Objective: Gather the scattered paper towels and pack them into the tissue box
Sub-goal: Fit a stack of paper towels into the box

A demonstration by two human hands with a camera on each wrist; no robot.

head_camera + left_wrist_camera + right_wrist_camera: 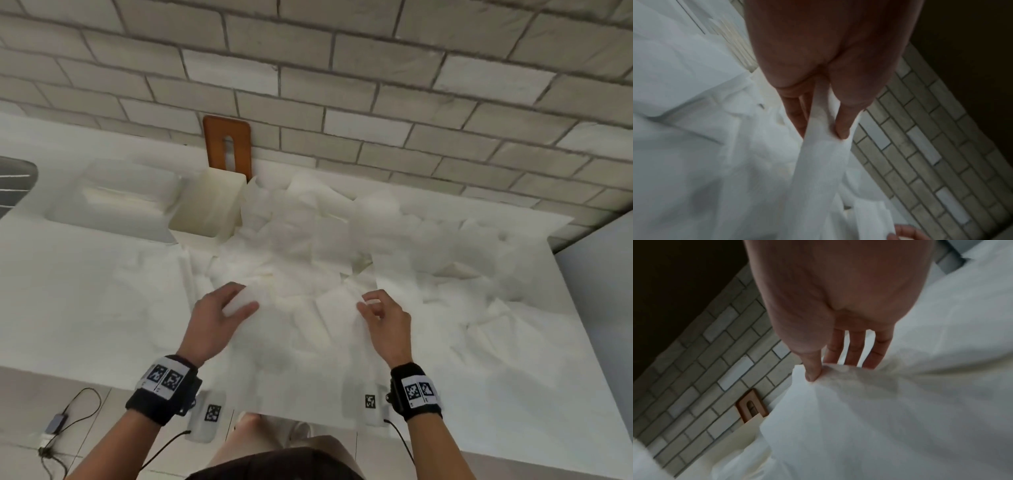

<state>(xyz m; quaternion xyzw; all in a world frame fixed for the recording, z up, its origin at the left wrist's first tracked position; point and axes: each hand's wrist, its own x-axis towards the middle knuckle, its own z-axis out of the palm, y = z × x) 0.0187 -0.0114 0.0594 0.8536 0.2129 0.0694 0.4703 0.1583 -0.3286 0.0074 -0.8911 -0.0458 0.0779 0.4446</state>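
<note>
1. Two hands: left hand and right hand each pinch one paper towel.
2. Many paper towels, uncountable, cover the counter.
3. One tissue box stands left of the pile.

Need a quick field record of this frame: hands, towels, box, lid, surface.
left hand: pinches a paper towel between thumb and fingers
right hand: pinches another towel edge with the thumb
paper towels: loose pile spread over the counter, none packed yet
tissue box: cream, open-topped, at the pile's far left edge
lid: brown with a slot, leaning on the tiled wall behind the box
counter: white
</note>
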